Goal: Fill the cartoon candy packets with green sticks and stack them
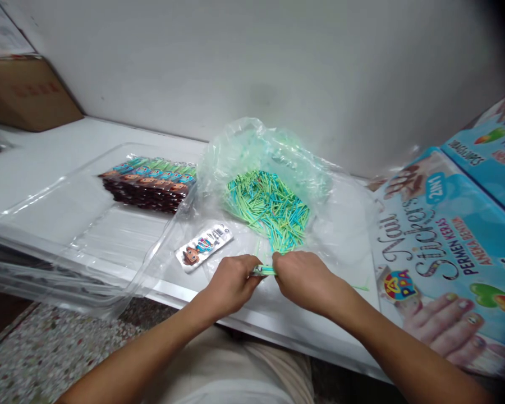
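Left hand [231, 280] and right hand [305, 278]: close together at the near edge of the white table [46, 163], fingers of both pinched on one small bundle of green sticks [263, 270] held level between them, just above the tabletop. Clear plastic bag [269, 163]: open, lying just behind the hands toward the middle of the table, holding a loose heap of thin green and blue sticks [269, 207]. Single sachet [205, 247]: flat on the table beside the left hand, printed with a cartoon face; its writing too small to read. Stack of sachets [151, 182]: same cartoon print, in the far corner of a clear plastic tray [59, 241] at the table's left edge. Printed carton [441, 252]: at the right edge, blue, lettered "Nail Stickers", "2 in 1", "PERMEN KERAS", with pictured painted nails. Brown cardboard box [29, 95]: far left corner, red print unreadable.
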`<action>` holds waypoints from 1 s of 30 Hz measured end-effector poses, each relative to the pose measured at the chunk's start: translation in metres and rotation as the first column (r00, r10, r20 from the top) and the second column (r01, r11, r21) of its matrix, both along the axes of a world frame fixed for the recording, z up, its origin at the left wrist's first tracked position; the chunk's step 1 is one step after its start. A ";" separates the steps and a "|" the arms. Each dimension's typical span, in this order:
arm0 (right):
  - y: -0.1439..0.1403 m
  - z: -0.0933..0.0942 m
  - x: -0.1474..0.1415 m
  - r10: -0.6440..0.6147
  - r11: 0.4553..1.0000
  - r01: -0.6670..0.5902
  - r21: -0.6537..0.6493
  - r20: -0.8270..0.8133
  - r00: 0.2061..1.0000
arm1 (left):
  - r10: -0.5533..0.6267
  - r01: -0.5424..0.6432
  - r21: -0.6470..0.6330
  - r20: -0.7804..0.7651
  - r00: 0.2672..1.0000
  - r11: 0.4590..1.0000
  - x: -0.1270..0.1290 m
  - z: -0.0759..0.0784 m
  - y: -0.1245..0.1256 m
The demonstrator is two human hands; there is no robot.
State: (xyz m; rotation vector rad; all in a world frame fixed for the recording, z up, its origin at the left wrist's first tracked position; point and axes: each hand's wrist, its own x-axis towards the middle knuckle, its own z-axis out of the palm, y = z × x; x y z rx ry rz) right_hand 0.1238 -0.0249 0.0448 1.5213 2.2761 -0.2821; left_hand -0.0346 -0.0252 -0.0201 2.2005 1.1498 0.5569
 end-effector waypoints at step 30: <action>0.015 -0.014 0.032 -0.428 0.899 -0.003 -0.438 -0.880 0.206 | 0.179 0.416 -0.725 0.588 0.789 0.549 0.000 -0.010 0.007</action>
